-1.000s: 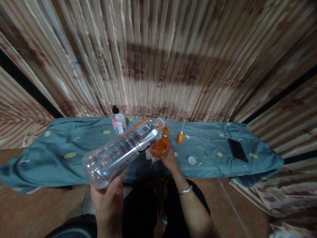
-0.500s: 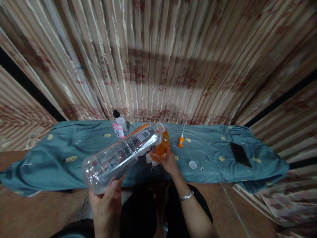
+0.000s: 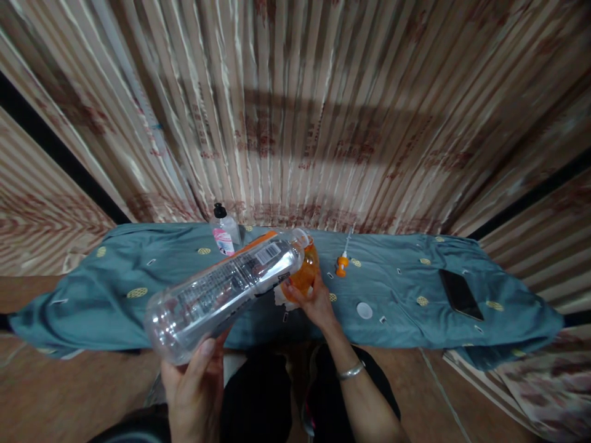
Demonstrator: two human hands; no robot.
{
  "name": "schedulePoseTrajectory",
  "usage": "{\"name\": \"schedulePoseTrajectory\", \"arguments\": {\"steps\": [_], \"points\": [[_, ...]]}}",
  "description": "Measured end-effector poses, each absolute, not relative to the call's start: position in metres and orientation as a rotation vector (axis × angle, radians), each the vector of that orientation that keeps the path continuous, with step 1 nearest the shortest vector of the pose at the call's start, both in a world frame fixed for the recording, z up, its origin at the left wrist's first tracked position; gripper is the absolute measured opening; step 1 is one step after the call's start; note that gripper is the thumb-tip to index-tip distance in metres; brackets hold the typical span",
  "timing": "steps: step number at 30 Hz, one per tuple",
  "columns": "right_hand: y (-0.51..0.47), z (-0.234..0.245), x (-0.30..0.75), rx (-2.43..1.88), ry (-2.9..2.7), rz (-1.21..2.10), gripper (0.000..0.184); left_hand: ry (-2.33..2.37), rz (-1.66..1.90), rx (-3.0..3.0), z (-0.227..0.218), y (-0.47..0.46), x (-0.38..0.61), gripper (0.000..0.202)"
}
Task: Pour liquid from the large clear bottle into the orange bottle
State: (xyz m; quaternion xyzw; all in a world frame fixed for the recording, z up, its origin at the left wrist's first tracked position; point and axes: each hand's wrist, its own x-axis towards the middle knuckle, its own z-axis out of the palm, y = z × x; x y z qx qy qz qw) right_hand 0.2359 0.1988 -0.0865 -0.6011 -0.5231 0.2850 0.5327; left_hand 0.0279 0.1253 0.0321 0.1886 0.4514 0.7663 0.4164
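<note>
My left hand (image 3: 194, 384) grips the base of a large clear plastic bottle (image 3: 221, 292), which is tipped over with its open mouth down against an orange container (image 3: 305, 271). My right hand (image 3: 314, 301) is wrapped round the lower part of that orange container, which stands on a teal cloth (image 3: 115, 295). A white bottle cap (image 3: 364, 310) lies on the cloth just right of my right hand. A silver bracelet sits on my right wrist.
A small clear bottle with a black cap and pink label (image 3: 224, 231) stands behind the big bottle. An orange nozzle with a thin tube (image 3: 342, 264) and a black phone (image 3: 460, 294) lie further right. Striped curtains hang behind the cloth-covered surface.
The bottle and both hands keep nearly the same pose. The view has shifted slightly, and the bottle's base has dropped a little toward me.
</note>
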Motion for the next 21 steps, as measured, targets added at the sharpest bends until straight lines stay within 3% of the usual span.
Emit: {"name": "schedulePoseTrajectory", "arguments": {"steps": [7, 13, 21], "points": [[0.200, -0.088, 0.237, -1.464, -1.237, 0.684, 0.065, 1.080, 1.940, 0.513, 0.023, 0.125, 0.026, 0.066], [0.203, -0.094, 0.237, -1.537, -1.219, 0.621, 0.080, 0.992, 1.960, 0.617, 0.009, 0.125, 0.023, 0.054], [0.205, -0.095, 0.239, -1.542, -1.252, 0.622, 0.071, 1.011, 1.979, 0.621, 0.004, 0.125, 0.024, 0.056]]}}
